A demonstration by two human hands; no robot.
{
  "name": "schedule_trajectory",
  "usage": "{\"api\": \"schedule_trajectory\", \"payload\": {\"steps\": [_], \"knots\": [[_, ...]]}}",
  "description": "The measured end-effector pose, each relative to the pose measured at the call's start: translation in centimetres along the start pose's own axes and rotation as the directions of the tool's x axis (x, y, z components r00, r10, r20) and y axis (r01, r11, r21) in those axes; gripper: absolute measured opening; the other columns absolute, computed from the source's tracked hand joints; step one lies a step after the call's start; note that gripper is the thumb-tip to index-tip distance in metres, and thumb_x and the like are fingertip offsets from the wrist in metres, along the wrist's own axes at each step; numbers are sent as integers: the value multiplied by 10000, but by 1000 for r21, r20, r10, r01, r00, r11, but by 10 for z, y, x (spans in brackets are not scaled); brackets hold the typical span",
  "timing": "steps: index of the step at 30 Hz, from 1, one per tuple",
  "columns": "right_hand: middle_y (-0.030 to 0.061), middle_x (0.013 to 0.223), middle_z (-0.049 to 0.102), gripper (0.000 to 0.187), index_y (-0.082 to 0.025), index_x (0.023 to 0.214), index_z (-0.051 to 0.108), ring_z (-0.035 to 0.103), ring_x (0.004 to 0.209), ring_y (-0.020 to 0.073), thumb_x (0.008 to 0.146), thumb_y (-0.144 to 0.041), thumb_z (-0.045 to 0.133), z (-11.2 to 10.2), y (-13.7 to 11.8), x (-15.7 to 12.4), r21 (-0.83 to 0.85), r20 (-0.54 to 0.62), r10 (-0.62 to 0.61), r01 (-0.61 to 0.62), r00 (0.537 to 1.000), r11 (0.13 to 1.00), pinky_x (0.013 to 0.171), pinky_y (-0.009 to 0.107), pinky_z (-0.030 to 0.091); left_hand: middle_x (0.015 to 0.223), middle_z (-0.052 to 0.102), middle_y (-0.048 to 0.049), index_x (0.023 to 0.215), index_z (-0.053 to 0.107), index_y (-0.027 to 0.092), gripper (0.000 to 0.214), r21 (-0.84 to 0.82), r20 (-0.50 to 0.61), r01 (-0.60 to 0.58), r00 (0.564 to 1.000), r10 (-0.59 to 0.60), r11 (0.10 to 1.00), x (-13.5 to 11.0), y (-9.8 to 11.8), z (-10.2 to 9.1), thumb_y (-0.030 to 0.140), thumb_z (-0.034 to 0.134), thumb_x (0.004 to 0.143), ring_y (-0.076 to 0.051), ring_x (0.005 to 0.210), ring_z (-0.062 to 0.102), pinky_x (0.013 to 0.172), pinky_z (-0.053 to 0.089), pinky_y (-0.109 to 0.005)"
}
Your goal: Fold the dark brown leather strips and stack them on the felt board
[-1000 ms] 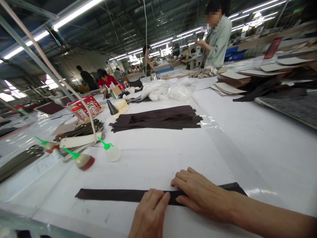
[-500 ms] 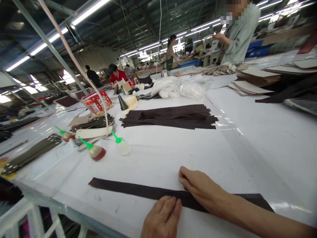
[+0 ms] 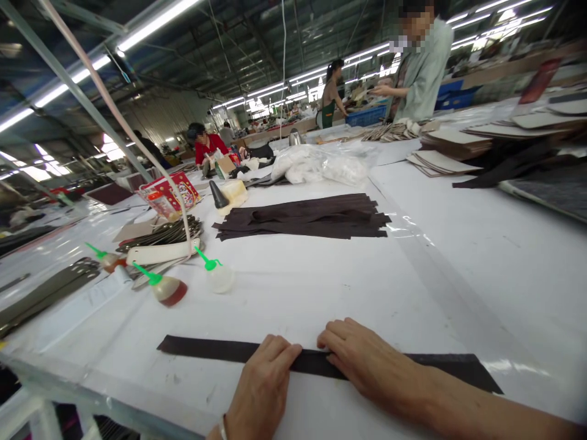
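Note:
A long dark brown strip (image 3: pixel 206 349) lies flat along the near edge of the white table (image 3: pixel 481 256). My left hand (image 3: pixel 261 391) rests on its middle with the fingers stretched flat. Just to the right, my right hand (image 3: pixel 367 360) presses on the strip too, fingers flat and close together. Neither hand grips anything. A pile of the same dark strips (image 3: pixel 307 217) lies further back on the table.
Three small glue bottles with green nozzles (image 3: pixel 215 273) stand at the left, beside a white tool (image 3: pixel 158 252) and metal parts. A red box (image 3: pixel 169 194), plastic bags (image 3: pixel 321 165) and stacked sheets (image 3: pixel 454 146) sit at the back. Other people work at far tables.
My left hand has moved up onto the strip and slightly left. My right hand stayed pressed on the strip. The camera shifted a little.

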State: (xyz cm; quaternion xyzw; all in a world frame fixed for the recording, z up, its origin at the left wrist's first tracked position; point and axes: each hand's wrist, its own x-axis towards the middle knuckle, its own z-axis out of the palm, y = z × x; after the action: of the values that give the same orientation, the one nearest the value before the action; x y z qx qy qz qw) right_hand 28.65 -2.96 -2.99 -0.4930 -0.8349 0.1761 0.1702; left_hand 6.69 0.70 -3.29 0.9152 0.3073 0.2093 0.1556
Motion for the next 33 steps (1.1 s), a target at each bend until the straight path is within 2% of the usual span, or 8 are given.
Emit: {"api": "schedule_trajectory", "payload": {"steps": [4,9,16,24,33], "knots": [[26,852,574,226,-168,833,555,519,769,168,871,25,443,-4,7,-8,-65,22,-113,114,993,991,736,289,400,959,634,-88,1249,539,151,425,42,16,-109,994,108,993,-7,-4,1,31,358,883,-208,860,573,766,546,-359],[38,849,562,204,-157,900,572,496,752,176,897,2,444,-8,11,-16,-173,23,-229,230,973,958,723,297,392,1064,621,-103,1325,488,153,515,93,49,-156,987,152,983,-11,-5,2,8,355,850,-213,922,566,831,544,-366],[43,868,541,194,-143,984,560,467,748,195,859,-6,502,-10,13,-24,-275,57,-282,287,958,918,739,327,380,1045,601,-113,1344,475,139,560,222,147,-163,980,132,961,-8,-3,0,-8,361,815,-226,911,545,826,554,-386],[40,846,526,236,-129,1004,560,454,740,188,850,16,457,-19,12,-33,-288,51,-302,304,952,908,809,344,365,987,577,-96,1387,432,214,748,374,264,-211,958,114,903,-3,5,-1,-11,424,674,-238,851,530,778,551,-394],[48,861,520,210,-143,909,546,426,745,183,919,-16,378,-24,22,-48,-344,106,-303,320,947,883,813,371,328,979,559,-98,1400,408,231,811,489,256,-301,947,195,819,1,7,3,-32,407,633,-240,831,523,739,550,-372]]}}
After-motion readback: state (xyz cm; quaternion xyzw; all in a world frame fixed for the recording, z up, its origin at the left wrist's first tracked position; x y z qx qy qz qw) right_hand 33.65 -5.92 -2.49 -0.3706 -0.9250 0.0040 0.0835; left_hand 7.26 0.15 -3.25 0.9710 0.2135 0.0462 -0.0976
